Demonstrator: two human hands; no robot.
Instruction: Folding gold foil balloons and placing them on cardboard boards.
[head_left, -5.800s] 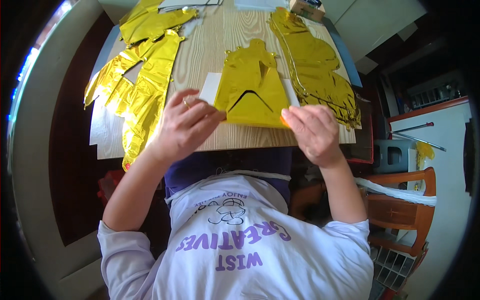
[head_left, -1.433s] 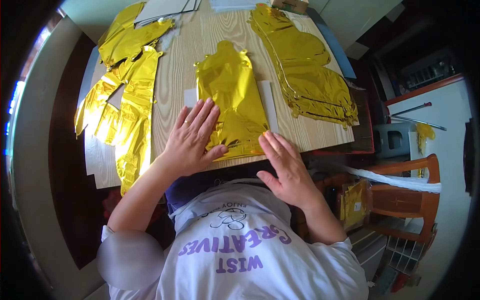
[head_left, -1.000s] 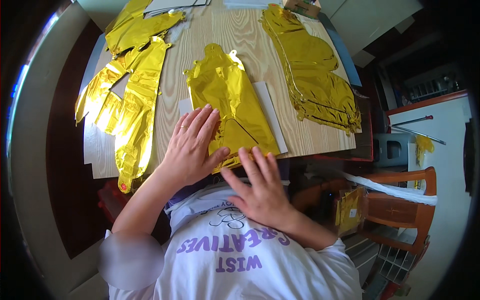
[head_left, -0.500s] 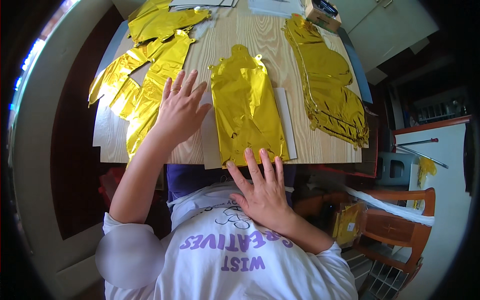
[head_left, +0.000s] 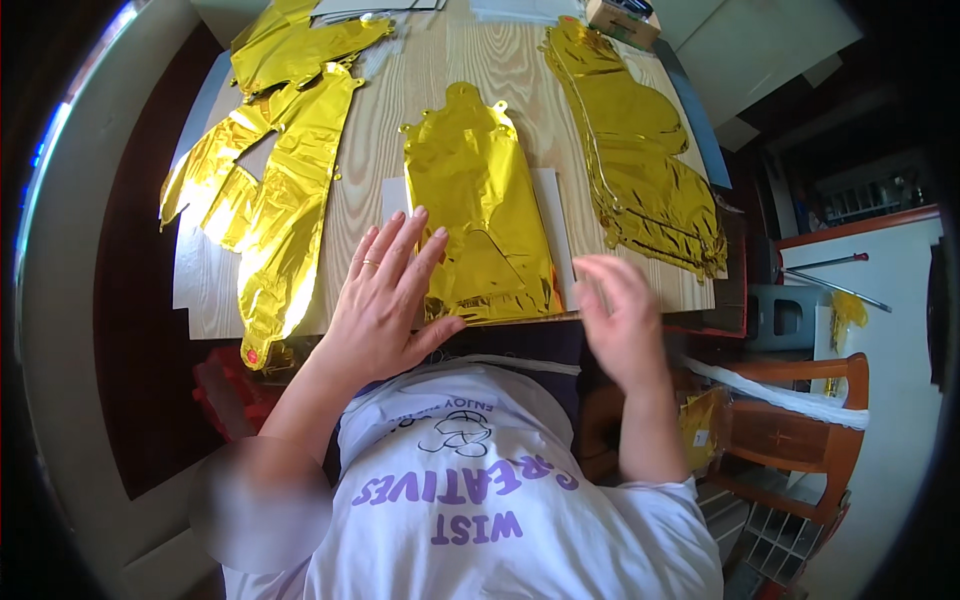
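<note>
A flat gold foil balloon (head_left: pixel 478 170), with small tabs at its far end, lies in the middle of the table over a pale card (head_left: pixel 550 205) that shows at both sides. My left hand (head_left: pixel 392 290) is open, its fingers stretched over the balloon's near left edge and its thumb pointing to the right. To the right of the balloon, by the table's front edge, my right hand (head_left: pixel 622 308) has loosely bent fingers, with the thumb apart and nothing visible between them. It is slightly blurred.
More flat gold foil balloons (head_left: pixel 285 200) overlap at the left, one hanging past the front edge. Another folded foil balloon (head_left: pixel 640 150) with a thin pale strand lies at the right. A small box (head_left: pixel 622 22) and grey sheets (head_left: pixel 370 8) are at the back. A wooden chair (head_left: pixel 790 445) stands right.
My left hand has come nearer and to the right, onto the balloon's edge. My right hand has left the near edge and moved right, its fingers bending. The view has shifted slightly.
</note>
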